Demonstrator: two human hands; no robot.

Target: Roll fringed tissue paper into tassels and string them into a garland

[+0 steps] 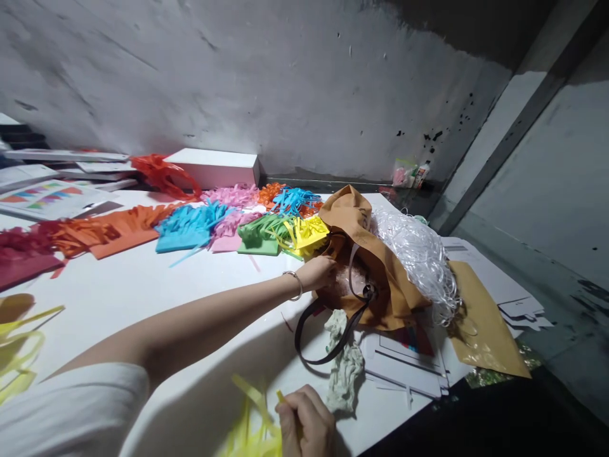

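My left hand [318,273] reaches into the mouth of a brown cloth bag [394,279] with dark straps. Its fingers are curled beside a clear crinkled plastic packet [351,279] in the bag; what they grip, if anything, is hidden. At the bottom edge my right hand [308,422] is closed on yellow fringed paper [252,431], whose strips hang to the left of it. A crumpled pale green cloth [345,368] lies between the bag and my right hand. Just behind my left hand is a yellow fringed paper bundle [309,232].
Fringed paper bundles in green [264,235], blue [190,225] and orange [124,228] line the white table [214,279]. Behind stand a white box [214,166] and a red plastic bag [166,174]. Clear stringy plastic [413,254] and a brown envelope [485,317] lie right.
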